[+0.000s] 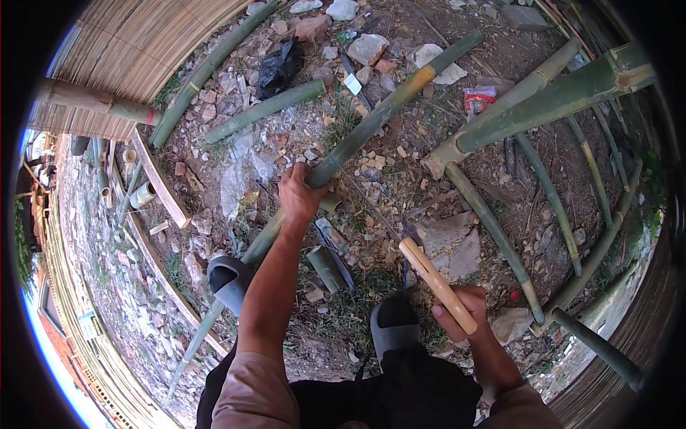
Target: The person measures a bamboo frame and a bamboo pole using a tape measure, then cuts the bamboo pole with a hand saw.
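Observation:
A long green bamboo pole slants across the ground, with a yellow-brown patch near its far end. My left hand is closed around it near the middle of the view. In my right hand is a saw with a pale wooden handle, held low on the right. Its thin blade runs up and left to the pole, just right of my left hand. The blade's tip reaches the pole's side; whether it has cut in is too small to tell. Beneath my left hand lies a short bamboo piece.
Another cut bamboo length and a black plastic bag lie beyond. Thick bamboo poles form a frame on the right. Stones and wood chips litter the ground. My feet wear grey slides. A machete-like blade lies beyond the pole.

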A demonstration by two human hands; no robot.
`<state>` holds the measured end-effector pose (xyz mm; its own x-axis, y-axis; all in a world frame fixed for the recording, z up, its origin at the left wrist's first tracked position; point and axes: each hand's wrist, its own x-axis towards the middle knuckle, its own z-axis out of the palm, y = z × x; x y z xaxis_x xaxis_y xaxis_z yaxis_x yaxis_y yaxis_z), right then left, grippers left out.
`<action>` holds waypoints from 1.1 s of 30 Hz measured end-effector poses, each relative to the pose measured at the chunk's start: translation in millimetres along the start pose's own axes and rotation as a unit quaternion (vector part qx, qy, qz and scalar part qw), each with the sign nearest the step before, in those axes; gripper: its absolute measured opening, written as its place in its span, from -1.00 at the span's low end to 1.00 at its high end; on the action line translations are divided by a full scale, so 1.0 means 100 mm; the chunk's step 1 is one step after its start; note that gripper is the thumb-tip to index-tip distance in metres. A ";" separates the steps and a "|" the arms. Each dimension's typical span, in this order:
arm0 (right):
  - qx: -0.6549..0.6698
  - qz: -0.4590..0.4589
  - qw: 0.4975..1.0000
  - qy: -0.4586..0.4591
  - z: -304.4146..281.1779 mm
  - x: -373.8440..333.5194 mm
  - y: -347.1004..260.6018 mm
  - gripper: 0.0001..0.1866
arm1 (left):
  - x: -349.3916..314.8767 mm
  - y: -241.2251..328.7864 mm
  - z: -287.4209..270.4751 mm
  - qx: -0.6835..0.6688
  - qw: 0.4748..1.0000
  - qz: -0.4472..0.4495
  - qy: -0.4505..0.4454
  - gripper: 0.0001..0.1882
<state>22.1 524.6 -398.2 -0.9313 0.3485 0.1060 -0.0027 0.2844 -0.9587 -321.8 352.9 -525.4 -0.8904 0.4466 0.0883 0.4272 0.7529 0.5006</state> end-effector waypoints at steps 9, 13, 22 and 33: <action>-0.028 0.014 0.999 -0.015 0.07 0.06 -0.02 -0.87 | 0.07 -0.04 -0.10 -0.068 0.996 -0.033 -0.050 -0.44; -0.012 0.034 0.999 -0.027 0.07 0.07 -0.04 -0.90 | 0.13 -0.03 -0.25 -0.124 0.981 -0.087 -0.124 -0.46; 0.009 0.035 0.999 -0.039 0.28 0.28 0.05 -0.91 | 0.09 -0.15 -0.31 0.135 0.986 0.058 -0.075 -0.40; 0.046 0.004 0.999 -0.021 0.49 0.45 0.19 -0.89 | -0.45 -0.52 -0.49 0.139 0.986 -0.088 -0.035 -0.09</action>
<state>-37.7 502.0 -424.6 -0.9459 0.3120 0.0886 -0.0266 0.1975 -0.9799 -311.8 270.6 -513.4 -0.9461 0.3211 -0.0431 0.3015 0.9212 0.2461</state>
